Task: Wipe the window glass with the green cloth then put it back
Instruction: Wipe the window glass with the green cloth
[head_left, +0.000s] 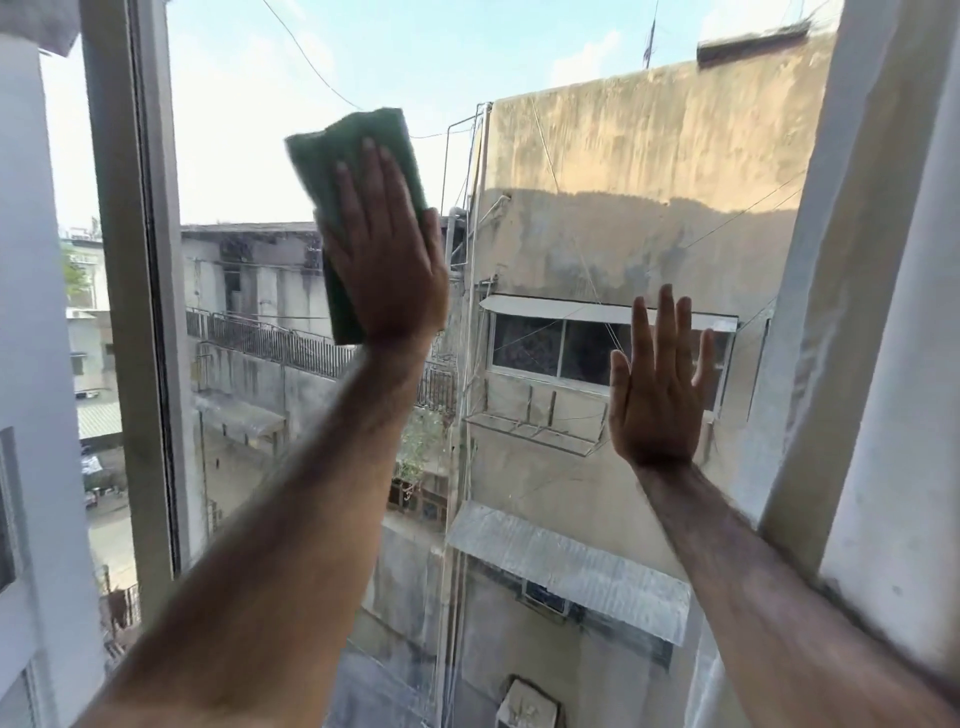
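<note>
The green cloth (332, 156) is pressed flat against the window glass (597, 218), upper middle of the pane. My left hand (387, 260) lies over it, palm on the cloth, fingers pointing up, and hides the cloth's lower right part. My right hand (657, 384) rests flat on the glass lower and to the right, fingers spread, holding nothing. Both forearms reach up from the bottom of the view.
A pale window frame upright (132, 312) bounds the pane on the left, with a gap of open air beyond it. A white wall and frame (883, 364) close the right side. Buildings, wires and a street show through the glass.
</note>
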